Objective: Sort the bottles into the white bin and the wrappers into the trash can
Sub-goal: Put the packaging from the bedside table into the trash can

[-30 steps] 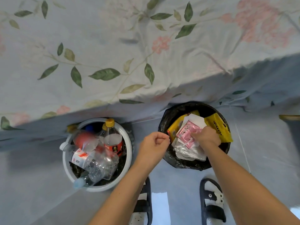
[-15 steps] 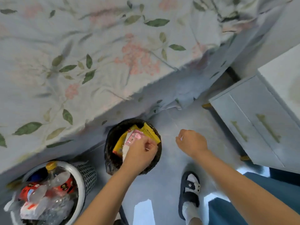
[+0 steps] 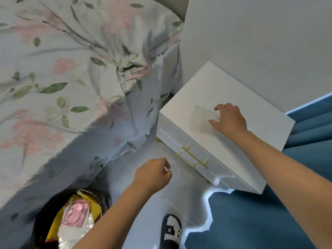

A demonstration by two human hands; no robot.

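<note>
**Right hand laid on a clear wrapper atop the nightstand**

Plainly, the right hand (image 3: 230, 119) was seen stretched out over the top of the white nightstand (image 3: 255, 97), its fingers (image 3: 214, 122) spread and laid on the near edge of a thin, clear wrapper (image 3: 201, 117) that lay flat on the top surface. Whether the wrapper was merely touched or already pinched could not be told, since the fingertips were blurred. The left hand (image 3: 152, 174) was held above the pale floor (image 3: 143, 212), curled into a loose fist, with nothing seen in it. Below that forearm, at the lower left, the black trash can (image 3: 42, 212) was seen, partly cut off by the frame edge; a pink wrapper (image 3: 76, 212) lay on top inside it, with a yellow wrapper (image 3: 53, 225) and a clear one beneath. Two gold handles (image 3: 195, 157) were shown on the nightstand's drawer fronts. A floral bedsheet (image 3: 53, 87) filled the left side, a blue rug (image 3: 251, 221) the lower right, and one slippered foot (image 3: 170, 230) was placed on the floor between can and rug.
</note>
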